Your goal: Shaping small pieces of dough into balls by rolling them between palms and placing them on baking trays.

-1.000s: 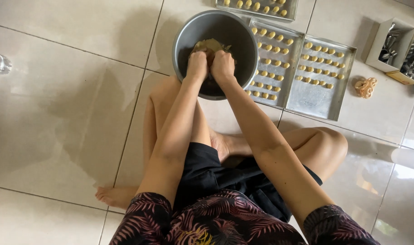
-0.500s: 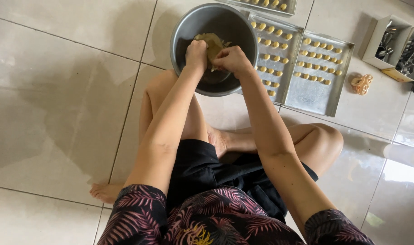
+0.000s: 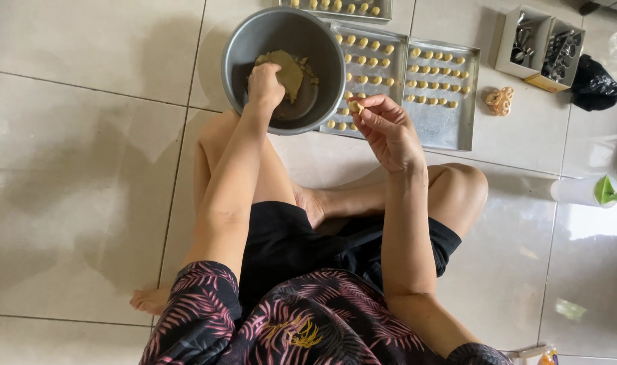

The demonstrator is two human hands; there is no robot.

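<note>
Fingers of the right hand (image 3: 388, 132) are pinched together around a small dough piece (image 3: 354, 106), held up in the air just past the near edge of the baking trays. Fingers of the left hand (image 3: 265, 86) are curled down into the dough lump (image 3: 287, 71) inside the metal bowl (image 3: 238, 47); how tightly they grip it cannot be told, but they press on its near side.

That bowl sits on the tiled floor (image 3: 78, 169) at about 12 o'clock from the person's crossed legs, with the lump lying toward its far side. Just to the bowl's 3 o'clock lie two metal baking trays (image 3: 437, 125) side by side, touching each other, both carrying rows of small pale dough balls (image 3: 435, 65). A third tray (image 3: 335, 8) shows partly at the top edge. Farther toward 2 o'clock stand two open boxes of metal cutters (image 3: 539, 44), with a black plastic bag (image 3: 594, 84) beside them and a small pale curled object (image 3: 499, 100) on the floor between trays and boxes. A white bottle with a green nozzle (image 3: 585, 191) lies at 3 o'clock.
</note>
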